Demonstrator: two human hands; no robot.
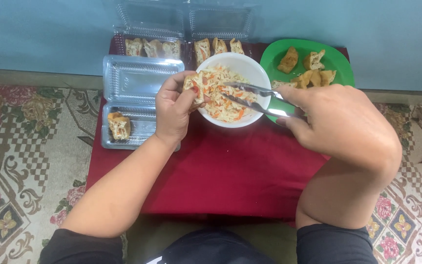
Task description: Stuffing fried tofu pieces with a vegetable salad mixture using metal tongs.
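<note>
Pinching a tofu pocket (193,84) over the white bowl (250,66), the left hand (174,110) has its fingers closed on it. The right hand (340,120) grips metal tongs (252,95), tips nearly together in the slaw (225,100). A green plate (340,61) sits just beside the bowl.

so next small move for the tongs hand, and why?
Probably close the tongs on a pinch of the shredded filling in the white bowl and carry it left to the tofu pocket. The right hand has the tong tips over the filling, and the left hand holds the pocket at the bowl's rim.
</note>
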